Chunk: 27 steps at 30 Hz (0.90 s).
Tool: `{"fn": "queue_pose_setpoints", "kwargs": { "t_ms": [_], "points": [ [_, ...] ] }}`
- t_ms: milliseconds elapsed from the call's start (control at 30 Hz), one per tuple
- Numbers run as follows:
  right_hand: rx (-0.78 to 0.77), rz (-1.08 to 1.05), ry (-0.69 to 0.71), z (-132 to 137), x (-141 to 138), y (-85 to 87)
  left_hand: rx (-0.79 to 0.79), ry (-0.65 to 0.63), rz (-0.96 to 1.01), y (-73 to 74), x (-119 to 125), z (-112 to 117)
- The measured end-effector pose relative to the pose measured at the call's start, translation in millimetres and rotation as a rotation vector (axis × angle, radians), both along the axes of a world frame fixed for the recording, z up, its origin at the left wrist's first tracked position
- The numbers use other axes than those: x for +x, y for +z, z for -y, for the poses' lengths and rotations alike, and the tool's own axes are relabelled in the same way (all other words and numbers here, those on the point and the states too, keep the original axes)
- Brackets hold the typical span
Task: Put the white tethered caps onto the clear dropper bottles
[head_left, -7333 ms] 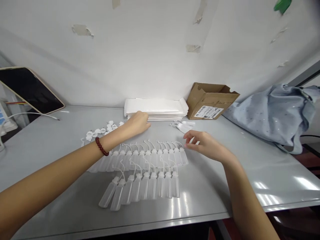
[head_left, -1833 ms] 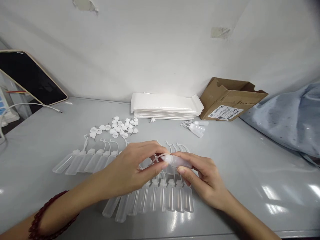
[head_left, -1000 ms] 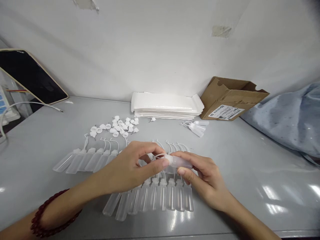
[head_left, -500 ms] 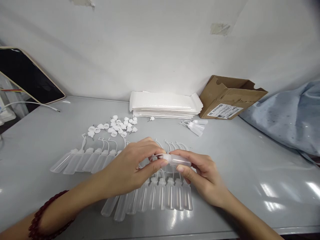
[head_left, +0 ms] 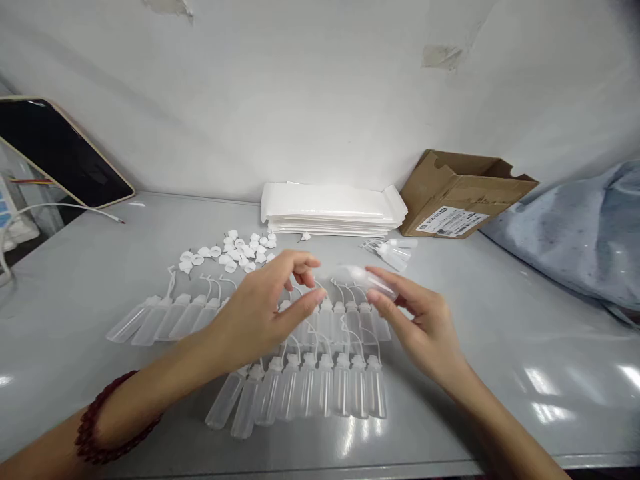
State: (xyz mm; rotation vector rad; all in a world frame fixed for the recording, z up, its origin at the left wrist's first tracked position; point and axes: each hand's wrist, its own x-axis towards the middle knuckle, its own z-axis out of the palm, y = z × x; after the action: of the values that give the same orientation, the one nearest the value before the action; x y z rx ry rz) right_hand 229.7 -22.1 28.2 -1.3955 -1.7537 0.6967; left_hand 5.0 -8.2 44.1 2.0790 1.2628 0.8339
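My right hand is closed on a small translucent squeeze bottle, held above the table and smeared by motion. Just left of the bottle's tip, my left hand hovers with thumb and fingers apart and nothing in them; a dark red bead bracelet is on that wrist. Beneath both hands lie two rows of the same bottles with tethered caps: a near row and a far row.
A pile of small white caps lies behind the rows. A stack of white bags, a few loose bottles and a cardboard box stand by the wall. A tablet leans at left; blue cloth lies at right.
Both hands were working together on one bottle's tip. Now my left hand has let go and opened, and my right hand has lifted the bottle up and away toward the far right.
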Motion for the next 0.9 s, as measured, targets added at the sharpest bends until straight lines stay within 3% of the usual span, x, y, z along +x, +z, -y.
{"fn": "queue_pose_setpoints", "kwargs": {
  "t_ms": [100,300,567,733,900],
  "points": [
    [-0.045,0.087,-0.146,-12,10,-8.8,-0.029,0.123,0.031,1.8,-2,-3],
    [-0.125,0.292,-0.168,-31,31,-14.7,-0.06,0.174,0.022,2.0,-3,-5],
    [-0.212,0.346,0.145,-16,52,15.7,-0.079,0.2,0.041,1.4,-3,-8],
    [-0.368,0.482,0.329,-10,53,19.0,-0.085,0.195,0.032,-0.6,-3,-8],
    [-0.456,0.553,0.367,-11,46,17.7,-0.11,0.205,0.028,-0.6,-3,-9]
  ]
}}
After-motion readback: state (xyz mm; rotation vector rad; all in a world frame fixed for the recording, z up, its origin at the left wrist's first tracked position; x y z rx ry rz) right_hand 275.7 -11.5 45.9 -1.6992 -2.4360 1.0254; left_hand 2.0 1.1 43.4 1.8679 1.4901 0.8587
